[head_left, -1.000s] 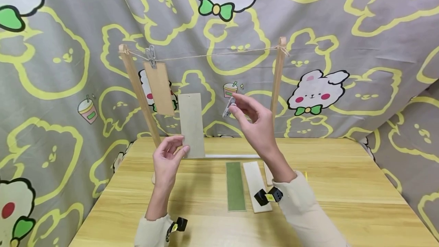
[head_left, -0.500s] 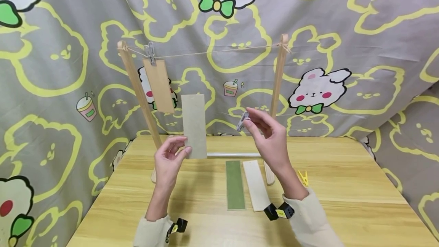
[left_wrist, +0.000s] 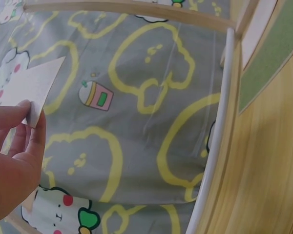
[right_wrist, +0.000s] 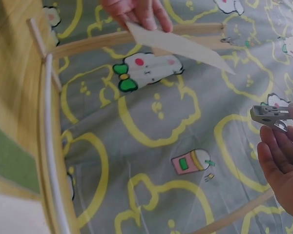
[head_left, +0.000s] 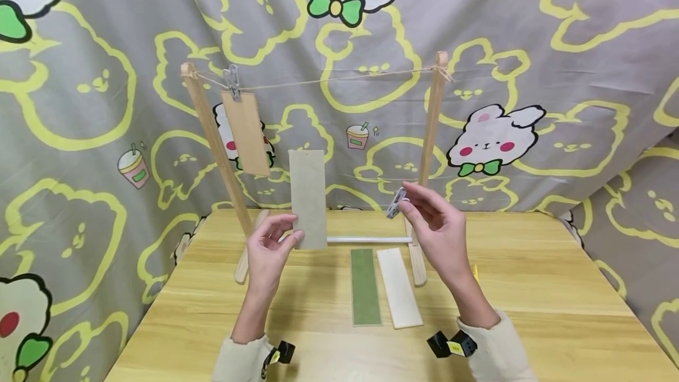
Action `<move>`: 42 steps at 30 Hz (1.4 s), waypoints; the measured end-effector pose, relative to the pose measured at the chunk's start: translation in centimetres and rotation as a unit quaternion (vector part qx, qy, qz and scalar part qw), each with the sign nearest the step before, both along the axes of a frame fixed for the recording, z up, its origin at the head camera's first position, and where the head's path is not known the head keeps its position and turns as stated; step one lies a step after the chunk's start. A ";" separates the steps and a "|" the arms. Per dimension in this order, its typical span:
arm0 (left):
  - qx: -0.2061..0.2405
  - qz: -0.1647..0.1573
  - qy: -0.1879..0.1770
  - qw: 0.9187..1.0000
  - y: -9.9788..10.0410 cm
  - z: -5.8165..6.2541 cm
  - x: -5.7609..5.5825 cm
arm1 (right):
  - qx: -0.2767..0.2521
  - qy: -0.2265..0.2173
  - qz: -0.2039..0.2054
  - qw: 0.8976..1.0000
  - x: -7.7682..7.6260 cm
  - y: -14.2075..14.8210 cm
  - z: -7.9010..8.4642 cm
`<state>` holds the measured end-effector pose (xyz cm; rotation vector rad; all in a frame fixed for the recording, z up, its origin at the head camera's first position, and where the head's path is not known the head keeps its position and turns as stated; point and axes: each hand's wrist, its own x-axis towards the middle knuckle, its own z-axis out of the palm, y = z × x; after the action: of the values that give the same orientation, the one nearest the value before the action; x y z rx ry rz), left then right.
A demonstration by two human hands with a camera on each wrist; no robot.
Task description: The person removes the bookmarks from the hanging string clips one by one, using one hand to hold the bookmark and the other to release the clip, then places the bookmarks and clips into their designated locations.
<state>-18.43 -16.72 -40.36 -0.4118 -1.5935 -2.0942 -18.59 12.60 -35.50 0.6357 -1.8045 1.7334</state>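
In the head view my left hand (head_left: 267, 255) pinches a pale grey-beige rectangular card (head_left: 309, 199) by its lower left edge and holds it upright above the table. A small hole shows near the card's top. To the right, my right hand (head_left: 437, 231) pinches a grey clothespin (head_left: 396, 203) between thumb and fingers, apart from the card. The right wrist view shows the clothespin (right_wrist: 271, 113) with its jaws pointing away from the hand. Behind the card, a tan card (head_left: 246, 134) hangs from a string (head_left: 329, 80) by another grey clothespin (head_left: 232, 82).
Two wooden posts (head_left: 432, 117) carry the string, with a white rod (head_left: 368, 240) joining them low down. On the wooden table (head_left: 536, 287) lie a green card (head_left: 365, 287) and a white card (head_left: 400, 287). A yellow clothespin (head_left: 476, 274) shows partly behind the right arm.
My right hand has moved right and down with the grey clothespin, away from the string. The left hand has shifted slightly right with the pale card.
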 end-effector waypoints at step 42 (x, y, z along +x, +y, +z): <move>-0.048 -0.039 -0.072 0.996 2.9 -3.2 -1.1 | 0.038 -0.111 -0.056 0.992 -0.3 7.0 -4.2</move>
<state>-19.51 -13.85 -43.52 -0.3671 -1.7922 -2.1542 -18.86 19.64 -39.74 0.3743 -2.0239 1.7223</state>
